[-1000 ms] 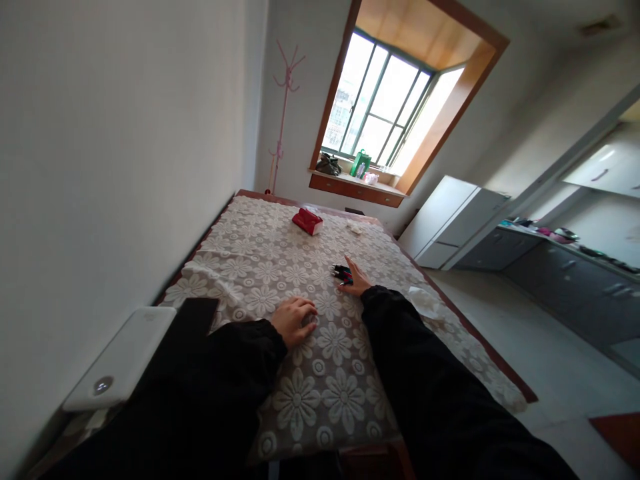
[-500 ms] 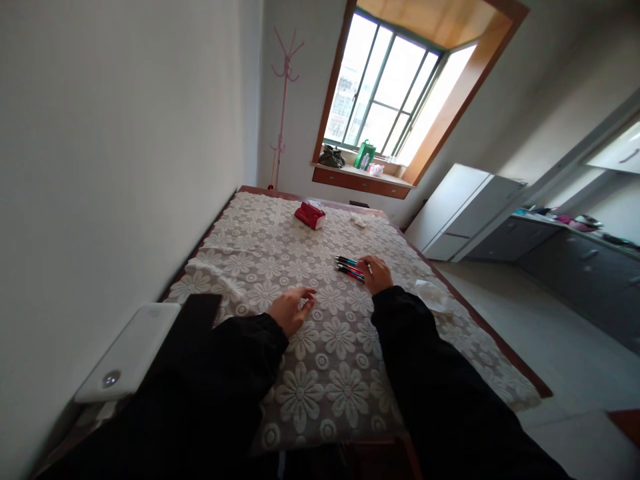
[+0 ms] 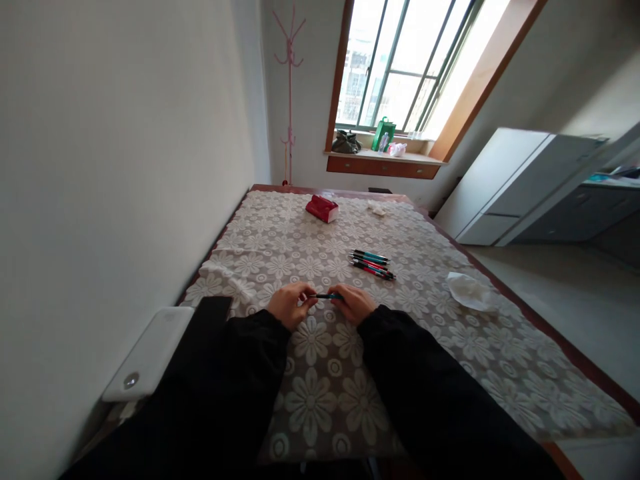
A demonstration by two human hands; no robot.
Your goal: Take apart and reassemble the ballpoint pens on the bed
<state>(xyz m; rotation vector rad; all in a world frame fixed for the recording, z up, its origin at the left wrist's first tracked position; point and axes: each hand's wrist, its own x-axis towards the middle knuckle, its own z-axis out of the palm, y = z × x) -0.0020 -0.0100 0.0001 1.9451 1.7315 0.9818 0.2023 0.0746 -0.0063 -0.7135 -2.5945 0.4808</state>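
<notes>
A dark pen with a blue-green part (image 3: pixel 324 295) is held level between my two hands, just above or on the flowered tablecloth (image 3: pixel 313 393). My left hand (image 3: pixel 291 305) pinches its left end between thumb and fingers. At the other end, the fingers of my right hand (image 3: pixel 353 303) are closed round it and hide that part. Beyond my right hand lies a small group of pens (image 3: pixel 371 263), side by side, with black, teal and red barrels.
A red tissue pack (image 3: pixel 323 209) lies toward the far end of the table, a crumpled white tissue (image 3: pixel 471 291) on the right. By the wall at left are a white power bank (image 3: pixel 150 353) and a dark flat object (image 3: pixel 214 310). A white fridge (image 3: pixel 505 187) stands beyond.
My right hand has come back from the group of pens, bringing one pen toward me. My left hand has closed on the pen's other end. The view has shifted slightly.
</notes>
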